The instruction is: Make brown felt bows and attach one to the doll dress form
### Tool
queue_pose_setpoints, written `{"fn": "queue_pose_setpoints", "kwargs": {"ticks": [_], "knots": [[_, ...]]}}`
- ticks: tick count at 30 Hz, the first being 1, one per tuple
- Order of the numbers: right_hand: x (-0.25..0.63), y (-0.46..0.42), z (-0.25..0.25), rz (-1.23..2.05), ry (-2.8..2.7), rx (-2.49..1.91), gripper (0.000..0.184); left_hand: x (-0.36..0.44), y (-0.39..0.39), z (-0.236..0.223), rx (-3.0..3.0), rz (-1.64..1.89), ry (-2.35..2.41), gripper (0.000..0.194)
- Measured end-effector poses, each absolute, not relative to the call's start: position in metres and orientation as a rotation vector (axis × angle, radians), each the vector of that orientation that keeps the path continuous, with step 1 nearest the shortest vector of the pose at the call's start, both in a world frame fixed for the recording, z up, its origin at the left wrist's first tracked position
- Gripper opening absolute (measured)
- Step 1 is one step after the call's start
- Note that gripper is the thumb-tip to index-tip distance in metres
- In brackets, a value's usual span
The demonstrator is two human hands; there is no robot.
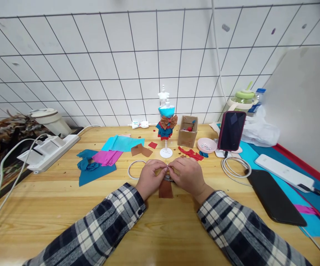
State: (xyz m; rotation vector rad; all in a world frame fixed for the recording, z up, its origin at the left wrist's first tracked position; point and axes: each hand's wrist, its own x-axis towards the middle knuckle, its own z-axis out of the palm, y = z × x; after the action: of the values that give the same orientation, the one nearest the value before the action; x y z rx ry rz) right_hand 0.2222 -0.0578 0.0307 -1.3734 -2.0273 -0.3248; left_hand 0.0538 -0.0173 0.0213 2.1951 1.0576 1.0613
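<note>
My left hand and my right hand meet over the middle of the table, fingertips pinched together. Something tiny and pale shows between them, too small to name. Just below the fingers lies a brown piece of crepe paper, partly hidden by a greyish object I cannot make out. Left of my left hand is a white ring. Behind my hands a small white dress form stands upright, wearing a blue and red ruffled dress with a brown bow at the waist.
Turquoise, magenta and dark blue pieces lie left. Red scraps, a cardboard box and a pink bowl of beads are right, near a propped phone and coiled cable. A power strip sits far left.
</note>
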Motion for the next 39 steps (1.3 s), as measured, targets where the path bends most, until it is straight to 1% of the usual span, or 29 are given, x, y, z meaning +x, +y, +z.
{"fn": "queue_pose_setpoints", "kwargs": {"ticks": [3, 9, 16, 20, 25, 30, 33, 39], "knots": [[0.221, -0.058, 0.030, -0.268, -1.999, -1.386, 0.016, 0.054, -0.019, 0.024, 2.228, 1.049, 1.064, 0.012], [0.218, -0.057, 0.027, 0.098, -1.757, -1.398, 0.007, 0.054, -0.021, 0.028, 2.221, 1.073, 1.022, 0.011], [0.216, -0.053, 0.026, 0.460, -1.574, -1.392, 0.011, 0.053, -0.019, 0.028, 2.173, 1.134, 0.976, 0.013], [0.225, -0.046, 0.022, 0.582, -1.374, -1.515, 0.015, 0.052, -0.023, 0.032, 2.094, 1.120, 0.790, 0.013], [0.238, -0.038, 0.015, 0.549, -1.315, -1.618, 0.014, 0.049, -0.026, 0.035, 2.037, 1.102, 0.567, 0.013], [0.244, -0.036, 0.018, 0.444, -1.254, -1.627, 0.019, 0.049, -0.024, 0.035, 2.064, 1.077, 0.492, 0.013], [0.261, -0.031, 0.031, 0.256, -1.209, -1.598, 0.022, 0.051, -0.024, 0.035, 2.078, 1.073, 0.501, 0.013], [0.316, -0.009, 0.066, -0.306, -1.069, -1.575, 0.019, 0.057, -0.027, 0.035, 2.095, 1.064, 0.511, 0.012]]}}
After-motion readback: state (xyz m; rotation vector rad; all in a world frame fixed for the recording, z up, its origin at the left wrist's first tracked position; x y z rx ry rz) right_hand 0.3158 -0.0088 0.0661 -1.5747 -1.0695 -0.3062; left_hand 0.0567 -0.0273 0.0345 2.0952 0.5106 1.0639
